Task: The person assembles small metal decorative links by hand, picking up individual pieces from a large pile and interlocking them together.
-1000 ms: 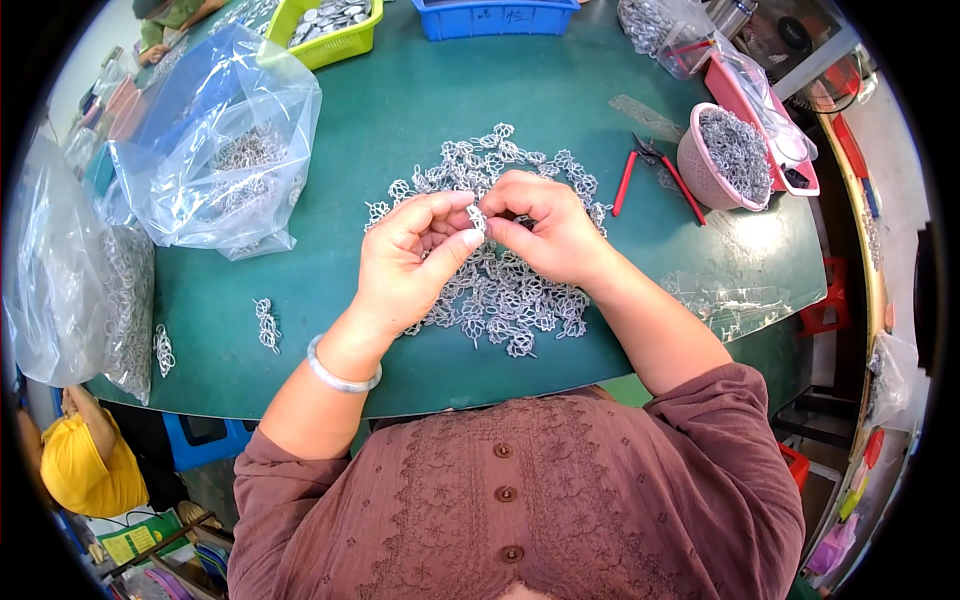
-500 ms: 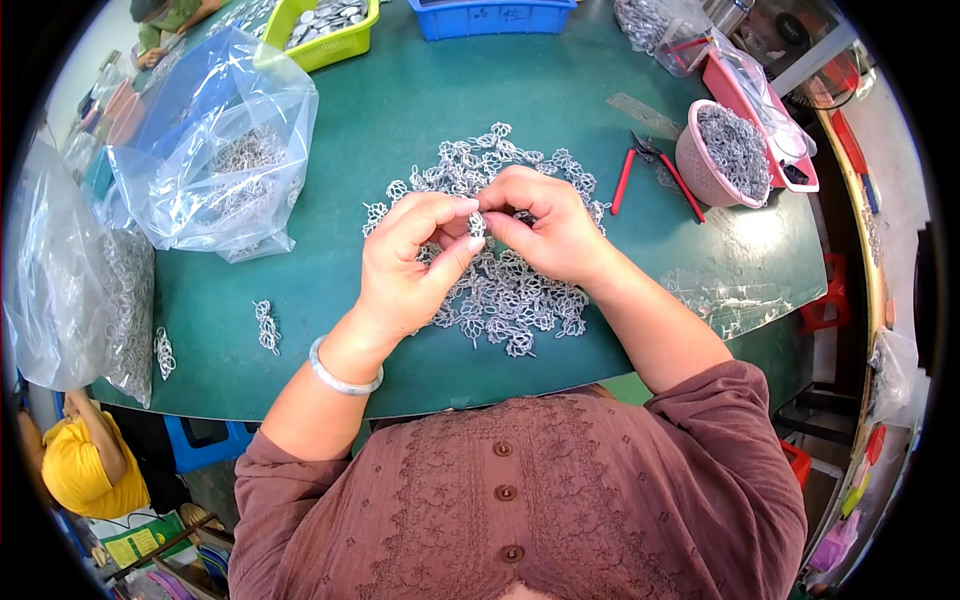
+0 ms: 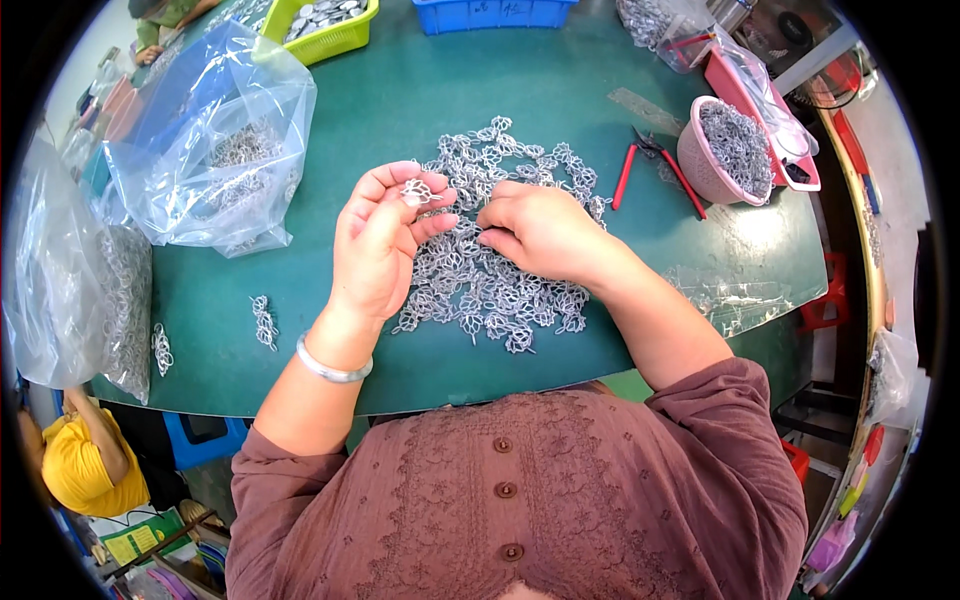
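Note:
My left hand (image 3: 375,235), turned palm up, pinches a small silver openwork metal piece (image 3: 417,191), shaped like a leaf or flower, between thumb and fingers. To its right, my right hand (image 3: 548,232) rests low over a heap of similar silver wire-like pieces (image 3: 470,290). Its fingers are curled together at the heap, and whatever lies between their tips is hidden. A small stack of the same pieces (image 3: 264,322) lies on the green table (image 3: 420,90) to the left, with another small group (image 3: 161,350) beyond it.
Red-handled pliers (image 3: 660,172) lie right of the heap, beside a pink basket (image 3: 705,170) filled with metal pieces. Clear plastic bags (image 3: 215,150) of parts stand at left. A lime-green tray (image 3: 345,40) and a blue bin (image 3: 495,15) sit along the far side.
My hands have drawn apart. The left moved left and turned palm up with the silver piece; the right lowered slightly onto the heap.

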Action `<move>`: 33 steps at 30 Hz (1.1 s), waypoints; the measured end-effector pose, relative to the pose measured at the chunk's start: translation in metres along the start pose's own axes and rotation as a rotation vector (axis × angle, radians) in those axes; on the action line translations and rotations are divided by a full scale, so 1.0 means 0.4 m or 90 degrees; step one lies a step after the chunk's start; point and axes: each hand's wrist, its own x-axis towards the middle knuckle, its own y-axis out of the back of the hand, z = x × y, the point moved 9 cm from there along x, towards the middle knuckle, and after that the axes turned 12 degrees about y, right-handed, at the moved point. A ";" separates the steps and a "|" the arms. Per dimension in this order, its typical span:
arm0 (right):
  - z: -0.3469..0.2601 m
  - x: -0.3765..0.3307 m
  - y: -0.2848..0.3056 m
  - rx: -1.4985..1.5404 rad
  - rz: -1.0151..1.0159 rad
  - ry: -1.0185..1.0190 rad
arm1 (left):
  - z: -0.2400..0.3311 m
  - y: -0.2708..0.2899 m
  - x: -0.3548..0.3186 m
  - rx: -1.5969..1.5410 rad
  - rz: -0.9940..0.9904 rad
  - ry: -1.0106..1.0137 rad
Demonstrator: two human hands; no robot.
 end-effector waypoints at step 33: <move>0.003 -0.008 0.068 0.544 0.276 -0.021 | -0.016 -0.038 -0.023 0.300 -0.014 -0.045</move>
